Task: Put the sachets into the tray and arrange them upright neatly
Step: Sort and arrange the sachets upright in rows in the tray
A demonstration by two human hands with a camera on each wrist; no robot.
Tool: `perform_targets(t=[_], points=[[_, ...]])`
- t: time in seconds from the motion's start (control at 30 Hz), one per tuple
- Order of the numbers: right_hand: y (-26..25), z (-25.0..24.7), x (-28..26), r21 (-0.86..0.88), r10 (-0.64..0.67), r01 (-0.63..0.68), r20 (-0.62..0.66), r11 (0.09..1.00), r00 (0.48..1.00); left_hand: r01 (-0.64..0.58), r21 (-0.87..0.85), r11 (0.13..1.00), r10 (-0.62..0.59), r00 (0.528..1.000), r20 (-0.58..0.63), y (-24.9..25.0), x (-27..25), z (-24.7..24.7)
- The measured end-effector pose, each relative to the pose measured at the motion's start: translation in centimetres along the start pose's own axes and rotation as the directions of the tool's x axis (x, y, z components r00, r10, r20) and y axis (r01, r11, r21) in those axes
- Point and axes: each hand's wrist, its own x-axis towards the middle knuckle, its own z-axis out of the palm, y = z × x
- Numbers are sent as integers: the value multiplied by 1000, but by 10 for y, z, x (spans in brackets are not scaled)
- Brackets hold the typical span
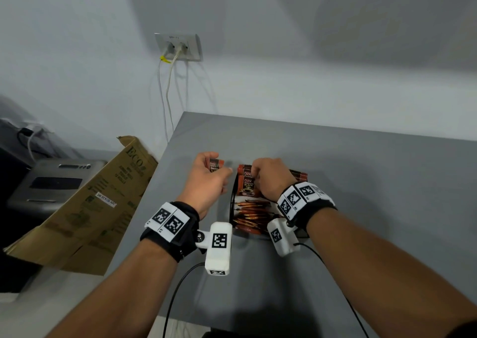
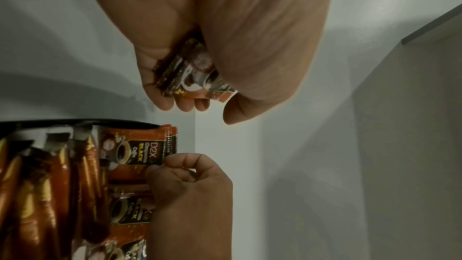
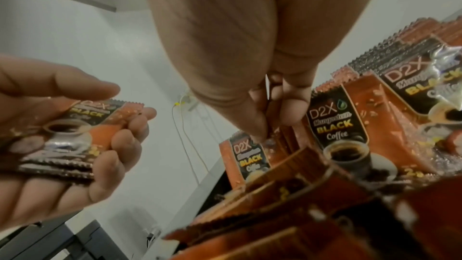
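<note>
A black tray (image 1: 231, 210) on the grey table holds orange-brown coffee sachets: flat "D2X Black Coffee" sachets (image 1: 245, 184) stand upright at the back, and slim stick sachets (image 1: 250, 213) lean in the front part. My right hand (image 1: 254, 175) is over the tray's back left and pinches the top edge of an upright sachet (image 2: 140, 151) between thumb and fingers (image 3: 291, 115). My left hand (image 1: 220, 166) hovers just left of the tray, gripping a small stack of the same sachets (image 3: 75, 131), also seen as the held stack (image 2: 197, 80) in the left wrist view.
A brown cardboard box (image 1: 90, 203) leans off the table's left edge, with a grey printer (image 1: 51, 182) behind it. A wall socket (image 1: 178, 47) with hanging cables sits above the table's far left corner. Bare grey tabletop (image 1: 374, 182) extends to the right of the tray.
</note>
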Motion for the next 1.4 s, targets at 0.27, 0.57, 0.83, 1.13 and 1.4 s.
perform_targets(t=[0.27,0.57,0.83,1.13,1.4], points=[[0,6,8,3,28,-28,-47,1000,999,84,-59,995,-83,996,22,-2,-1,1],[-5,-34,-24,398,-45,86,-113,913,993,23,20,1000,-26,984,174,-2,-7,11],[29,-64,-38,304,57,10,-211,953,976,11,49,999,-17,993,119,8,-3,21],[56,-18,-31,91,131,-127,-36,988,991,62,75,995,-71,988,133,-5,-4,17],[56,-8,-22,63,159,-155,-65,986,985,127,84,988,-139,977,161,-10,-5,13]])
